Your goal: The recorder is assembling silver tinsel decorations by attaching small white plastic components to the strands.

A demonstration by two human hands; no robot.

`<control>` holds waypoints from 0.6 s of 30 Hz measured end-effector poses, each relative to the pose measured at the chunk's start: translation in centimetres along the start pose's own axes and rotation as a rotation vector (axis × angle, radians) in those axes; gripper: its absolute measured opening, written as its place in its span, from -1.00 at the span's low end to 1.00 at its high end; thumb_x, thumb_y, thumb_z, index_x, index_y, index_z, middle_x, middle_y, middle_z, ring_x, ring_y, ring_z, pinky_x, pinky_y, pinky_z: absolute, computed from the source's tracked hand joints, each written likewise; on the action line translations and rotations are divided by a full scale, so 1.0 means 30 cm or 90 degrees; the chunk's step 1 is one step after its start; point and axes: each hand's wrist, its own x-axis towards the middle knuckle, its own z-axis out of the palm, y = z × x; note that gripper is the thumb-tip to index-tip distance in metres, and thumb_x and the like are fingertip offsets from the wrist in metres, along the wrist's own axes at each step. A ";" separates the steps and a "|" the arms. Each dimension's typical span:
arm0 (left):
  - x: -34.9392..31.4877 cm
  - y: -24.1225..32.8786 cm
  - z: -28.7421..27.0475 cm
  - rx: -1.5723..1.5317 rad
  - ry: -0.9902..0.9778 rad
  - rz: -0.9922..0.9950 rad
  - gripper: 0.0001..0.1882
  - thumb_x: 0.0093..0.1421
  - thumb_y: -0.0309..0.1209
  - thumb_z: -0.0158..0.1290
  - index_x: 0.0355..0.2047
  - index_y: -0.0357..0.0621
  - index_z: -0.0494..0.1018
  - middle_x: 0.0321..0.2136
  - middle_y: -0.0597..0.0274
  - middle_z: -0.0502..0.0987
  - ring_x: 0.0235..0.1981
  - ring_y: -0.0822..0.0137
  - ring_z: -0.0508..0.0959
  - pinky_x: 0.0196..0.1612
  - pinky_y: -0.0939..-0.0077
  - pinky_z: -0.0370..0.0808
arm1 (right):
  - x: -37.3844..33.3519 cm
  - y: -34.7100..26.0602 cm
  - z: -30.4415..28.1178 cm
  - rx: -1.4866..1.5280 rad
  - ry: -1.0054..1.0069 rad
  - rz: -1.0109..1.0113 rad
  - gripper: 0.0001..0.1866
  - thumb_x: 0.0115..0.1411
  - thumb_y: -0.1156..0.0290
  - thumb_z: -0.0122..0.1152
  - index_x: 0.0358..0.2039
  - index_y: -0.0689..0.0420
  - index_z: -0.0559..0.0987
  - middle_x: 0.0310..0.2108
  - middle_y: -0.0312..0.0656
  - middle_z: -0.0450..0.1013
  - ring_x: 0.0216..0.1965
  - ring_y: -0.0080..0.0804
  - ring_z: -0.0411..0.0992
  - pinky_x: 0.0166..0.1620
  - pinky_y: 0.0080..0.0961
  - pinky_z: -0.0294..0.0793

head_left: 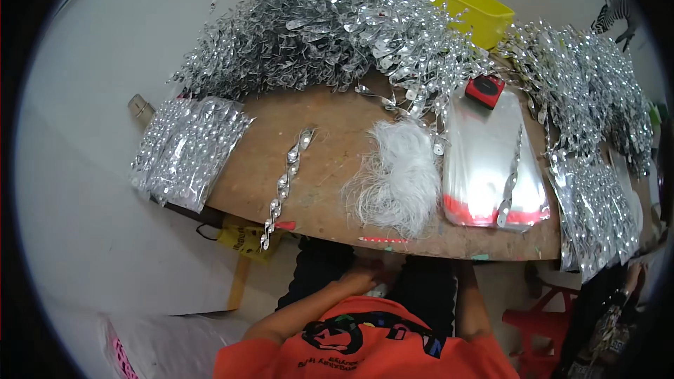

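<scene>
The orange shirt (393, 309) sits closest, left hand (359, 281) lapward of the white thread bundle (404, 175), right hand hidden, their grip I can't tell, work seemingly between steps, and lifting the silver strand (283, 184) left of that bundle would need a reach.

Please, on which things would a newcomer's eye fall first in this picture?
The eye would probably fall on the glittering silver heap along the far side of the brown table. Next would come the bright yellow bin behind its right part, and the tangled white strands nearer the front edge.
</scene>
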 end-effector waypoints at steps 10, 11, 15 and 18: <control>0.132 -0.164 0.131 0.112 -0.074 0.047 -0.70 0.12 -0.14 -0.09 -0.21 0.04 0.44 -0.22 0.10 0.48 -0.19 0.03 0.47 -0.12 0.21 0.40 | -0.024 -0.067 -0.114 0.456 0.254 0.374 -0.46 0.16 0.14 -0.01 0.10 0.16 0.29 -0.06 -0.12 0.35 -0.11 -0.23 0.33 -0.09 -0.36 0.33; 0.132 -0.170 0.136 0.140 -0.101 0.034 -0.68 0.12 -0.12 -0.10 -0.18 0.06 0.44 -0.19 0.11 0.48 -0.16 0.04 0.47 -0.10 0.21 0.39 | -0.049 -0.073 -0.126 0.452 0.260 0.369 -0.46 0.16 0.14 -0.01 0.10 0.16 0.29 -0.06 -0.12 0.35 -0.11 -0.23 0.33 -0.09 -0.36 0.33; 0.113 -0.170 0.146 0.182 -0.090 -0.009 -0.64 0.13 -0.08 -0.14 -0.12 0.12 0.43 -0.11 0.10 0.45 -0.10 0.04 0.45 -0.05 0.20 0.36 | -0.222 -0.193 -0.156 0.411 0.220 0.232 -0.50 0.23 0.19 -0.15 0.12 0.20 0.26 0.01 -0.11 0.30 -0.02 -0.25 0.28 0.04 -0.42 0.24; 0.102 -0.153 0.123 0.175 -0.074 0.010 -0.59 0.15 -0.04 -0.18 -0.05 0.17 0.40 0.00 0.10 0.38 -0.01 0.04 0.39 0.03 0.20 0.31 | -0.297 -0.263 -0.146 0.363 0.246 0.203 -0.48 0.24 0.19 -0.17 0.13 0.22 0.22 0.08 -0.07 0.23 0.08 -0.22 0.21 0.10 -0.42 0.18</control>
